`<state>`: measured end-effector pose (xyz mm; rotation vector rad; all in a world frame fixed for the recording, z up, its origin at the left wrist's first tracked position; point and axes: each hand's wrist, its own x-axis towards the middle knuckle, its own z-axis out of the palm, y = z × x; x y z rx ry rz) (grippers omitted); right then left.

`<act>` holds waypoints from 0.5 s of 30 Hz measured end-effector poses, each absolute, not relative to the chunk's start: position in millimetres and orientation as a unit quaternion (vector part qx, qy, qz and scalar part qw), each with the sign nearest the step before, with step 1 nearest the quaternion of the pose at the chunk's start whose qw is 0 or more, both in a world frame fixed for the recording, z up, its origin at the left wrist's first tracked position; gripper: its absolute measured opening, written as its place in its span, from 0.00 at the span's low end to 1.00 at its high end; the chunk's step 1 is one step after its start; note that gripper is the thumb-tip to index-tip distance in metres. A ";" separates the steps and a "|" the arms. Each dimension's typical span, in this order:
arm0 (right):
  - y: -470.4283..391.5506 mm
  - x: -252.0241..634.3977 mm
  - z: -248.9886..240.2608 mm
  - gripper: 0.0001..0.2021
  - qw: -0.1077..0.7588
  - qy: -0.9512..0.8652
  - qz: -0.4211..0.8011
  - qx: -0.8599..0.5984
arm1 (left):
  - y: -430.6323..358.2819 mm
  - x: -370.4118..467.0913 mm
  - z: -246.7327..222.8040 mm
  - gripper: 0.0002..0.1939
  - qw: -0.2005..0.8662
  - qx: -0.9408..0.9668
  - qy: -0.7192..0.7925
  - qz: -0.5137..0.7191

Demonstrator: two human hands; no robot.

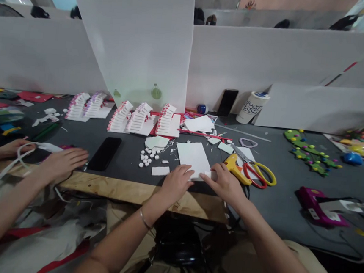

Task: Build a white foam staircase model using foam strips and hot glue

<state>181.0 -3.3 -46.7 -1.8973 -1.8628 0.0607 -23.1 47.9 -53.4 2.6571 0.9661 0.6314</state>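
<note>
A white rectangular sheet [194, 154], like card or foam board, lies flat at the front of the dark table. My left hand [178, 182] grips its lower left edge, fingers bent together. On the other side, my right hand [227, 184] pinches a small white strip [209, 175] at the sheet's lower right corner. The fingers partly hide the sheet's near edge. Left of my left hand are a loose white strip [160, 171] and several small white foam pellets [148, 155]. A yellow glue gun [235, 169] and scissors with red and yellow handles [263, 176] lie beside my right hand.
White stepped models [120, 117] with red tips stand behind. A black phone [105, 153] lies left, near a co-worker's hand [67, 160]. A patterned cup [252, 108], green felt shapes [310, 152] and a magenta power strip [317, 207] are to the right. White panels [271, 63] rise behind.
</note>
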 end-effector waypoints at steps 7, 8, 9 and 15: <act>-4.3 184.2 -48.1 0.20 0.286 -0.631 0.170 -0.701 | 55.3 -18.9 -66.1 0.11 0.135 0.909 0.328 0.220; -4.6 183.5 -47.0 0.21 0.286 -0.628 0.186 -0.700 | 53.5 -22.0 -67.8 0.11 0.139 0.906 0.324 0.233; -4.6 182.5 -46.1 0.21 0.284 -0.625 0.200 -0.698 | 51.7 -24.8 -69.0 0.11 0.145 0.903 0.320 0.247; 0.8 177.2 -51.9 0.21 0.288 -0.637 0.179 -0.693 | 81.2 -36.5 -59.1 0.16 0.327 0.756 0.381 0.419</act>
